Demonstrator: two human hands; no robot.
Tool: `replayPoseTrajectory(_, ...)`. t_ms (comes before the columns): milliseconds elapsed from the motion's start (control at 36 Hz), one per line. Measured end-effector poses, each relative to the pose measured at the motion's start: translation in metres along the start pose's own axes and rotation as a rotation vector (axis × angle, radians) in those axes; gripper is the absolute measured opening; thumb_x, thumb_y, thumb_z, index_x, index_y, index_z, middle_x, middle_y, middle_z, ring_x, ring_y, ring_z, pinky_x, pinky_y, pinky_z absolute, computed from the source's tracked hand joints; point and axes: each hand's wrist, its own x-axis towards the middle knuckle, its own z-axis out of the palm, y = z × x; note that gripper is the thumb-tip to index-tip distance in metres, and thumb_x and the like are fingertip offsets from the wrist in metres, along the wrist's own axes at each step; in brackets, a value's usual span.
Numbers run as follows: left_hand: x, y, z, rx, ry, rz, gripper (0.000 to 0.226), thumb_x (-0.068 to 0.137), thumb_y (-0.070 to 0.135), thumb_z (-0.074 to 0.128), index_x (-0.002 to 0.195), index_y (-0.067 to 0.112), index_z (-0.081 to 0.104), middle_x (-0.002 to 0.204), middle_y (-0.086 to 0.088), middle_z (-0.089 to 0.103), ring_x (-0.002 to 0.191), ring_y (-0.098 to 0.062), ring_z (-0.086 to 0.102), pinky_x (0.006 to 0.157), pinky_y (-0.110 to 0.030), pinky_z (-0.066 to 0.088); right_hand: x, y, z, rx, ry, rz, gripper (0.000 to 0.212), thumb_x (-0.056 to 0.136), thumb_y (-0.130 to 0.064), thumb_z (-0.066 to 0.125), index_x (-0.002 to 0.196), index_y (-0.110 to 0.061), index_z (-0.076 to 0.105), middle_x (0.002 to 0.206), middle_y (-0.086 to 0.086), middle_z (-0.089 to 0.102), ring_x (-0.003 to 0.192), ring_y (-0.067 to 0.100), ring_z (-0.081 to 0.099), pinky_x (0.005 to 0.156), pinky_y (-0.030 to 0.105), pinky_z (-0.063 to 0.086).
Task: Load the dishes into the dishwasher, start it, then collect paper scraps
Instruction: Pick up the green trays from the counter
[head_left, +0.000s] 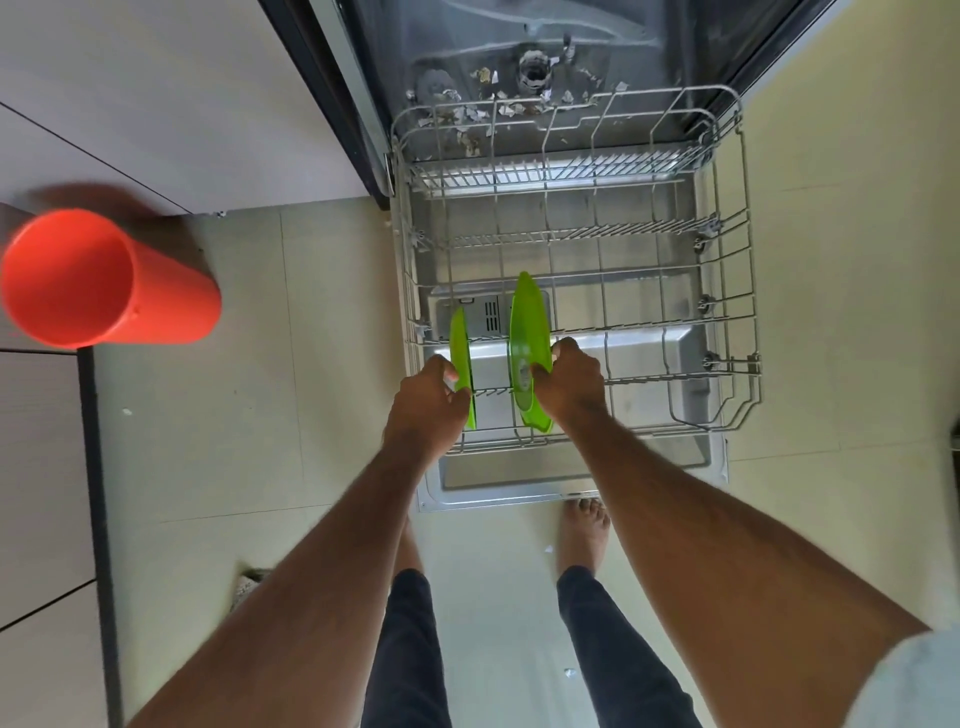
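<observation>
The left hand (431, 397) grips the smaller bright green plastic plate (461, 358) by its near edge, fingers curled round the rim. The right hand (571, 382) holds the larger bright green plastic plate (527, 343) the same way, thumb on its face. The 2 plates stand on edge, side by side but apart, in the front left of the pulled-out grey wire dishwasher rack (727, 322). Torn paper scraps (483, 111) litter the dishwasher floor behind. An orange plastic cup (104, 280) lies on its side on the tabletop (41, 467) at left.
</observation>
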Motion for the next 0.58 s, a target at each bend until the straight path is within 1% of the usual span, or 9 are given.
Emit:
replayPoseTrajectory(56, -0.001, 0.008, -0.006, -0.007, 0.014, 0.017, 0.011, 0.092, 0.022, 0.062, 0.102, 0.021, 0.059, 0.087, 0.002, 0.069, 0.085, -0.021, 0.068, 0.084, -0.04, 0.057, -0.007, -0.005, -0.006, 0.027, 0.053, -0.055, 0.043, 0.092, -0.025, 0.066, 0.13, -0.01, 0.052, 0.124, 0.017, 0.063, 0.115, 0.036, 0.06, 0.093, 0.04, 0.049)
replayPoseTrajectory(139, -0.002, 0.023, -0.022, -0.009, 0.043, 0.056, 0.009, 0.091, 0.019, 0.061, 0.097, 0.024, 0.057, 0.08, 0.005, 0.066, 0.083, -0.022, 0.067, 0.082, -0.037, 0.056, -0.015, -0.015, -0.02, 0.052, 0.112, -0.135, 0.041, 0.09, -0.018, 0.065, 0.127, -0.011, 0.051, 0.12, 0.015, 0.063, 0.112, 0.035, 0.06, 0.089, 0.039, 0.049)
replayPoseTrajectory(222, -0.005, 0.035, -0.043, -0.027, 0.086, 0.095, 0.009, 0.091, 0.017, 0.061, 0.099, 0.021, 0.06, 0.083, 0.005, 0.067, 0.084, -0.02, 0.067, 0.078, -0.03, 0.053, -0.02, -0.032, -0.037, 0.077, 0.127, -0.198, 0.038, 0.089, -0.013, 0.065, 0.125, -0.008, 0.053, 0.117, 0.015, 0.063, 0.11, 0.032, 0.059, 0.086, 0.034, 0.046)
replayPoseTrajectory(333, -0.021, 0.048, -0.081, -0.073, 0.153, 0.123, 0.007, 0.09, 0.015, 0.06, 0.092, 0.022, 0.059, 0.081, 0.009, 0.065, 0.077, -0.011, 0.065, 0.069, -0.024, 0.048, -0.038, -0.065, -0.061, 0.123, 0.147, -0.295, 0.034, 0.088, -0.01, 0.063, 0.121, -0.008, 0.058, 0.115, 0.013, 0.065, 0.107, 0.029, 0.061, 0.088, 0.033, 0.049)
replayPoseTrajectory(389, -0.034, 0.053, -0.106, -0.064, 0.182, 0.144, 0.007, 0.091, 0.015, 0.06, 0.091, 0.022, 0.059, 0.08, 0.01, 0.063, 0.074, -0.005, 0.061, 0.065, -0.02, 0.043, -0.052, -0.086, -0.073, 0.147, 0.133, -0.34, 0.03, 0.089, -0.01, 0.062, 0.119, -0.011, 0.058, 0.114, 0.009, 0.065, 0.102, 0.024, 0.062, 0.081, 0.026, 0.045)
replayPoseTrajectory(444, -0.047, 0.056, -0.134, -0.047, 0.205, 0.167, 0.004, 0.091, 0.016, 0.062, 0.092, 0.02, 0.06, 0.081, 0.009, 0.062, 0.074, -0.007, 0.06, 0.064, -0.021, 0.041, -0.067, -0.111, -0.085, 0.148, 0.105, -0.399, 0.028, 0.09, -0.008, 0.06, 0.118, -0.012, 0.058, 0.112, 0.009, 0.065, 0.094, 0.018, 0.058, 0.077, 0.021, 0.039)
replayPoseTrajectory(500, -0.06, 0.057, -0.166, -0.041, 0.237, 0.165, 0.007, 0.09, 0.016, 0.063, 0.09, 0.022, 0.059, 0.078, 0.01, 0.061, 0.073, -0.009, 0.059, 0.064, -0.02, 0.041, -0.083, -0.139, -0.098, 0.153, 0.074, -0.472, 0.027, 0.091, -0.008, 0.059, 0.118, -0.013, 0.058, 0.111, 0.009, 0.065, 0.095, 0.018, 0.059, 0.078, 0.024, 0.045)
replayPoseTrajectory(556, -0.073, 0.058, -0.204, -0.052, 0.292, 0.157, 0.01, 0.09, 0.017, 0.064, 0.089, 0.025, 0.058, 0.077, 0.015, 0.059, 0.071, -0.003, 0.057, 0.062, -0.011, 0.039, -0.102, -0.173, -0.11, 0.168, 0.069, -0.539, 0.026, 0.092, -0.009, 0.059, 0.118, -0.014, 0.057, 0.11, 0.007, 0.064, 0.098, 0.019, 0.061, 0.083, 0.032, 0.053)
replayPoseTrajectory(583, -0.08, 0.06, -0.223, -0.06, 0.322, 0.158, 0.007, 0.09, 0.017, 0.064, 0.09, 0.022, 0.059, 0.076, 0.014, 0.059, 0.069, -0.001, 0.056, 0.06, -0.006, 0.036, -0.112, -0.19, -0.116, 0.173, 0.062, -0.565, 0.025, 0.093, -0.009, 0.058, 0.118, -0.014, 0.057, 0.109, 0.006, 0.064, 0.098, 0.018, 0.06, 0.085, 0.034, 0.053)
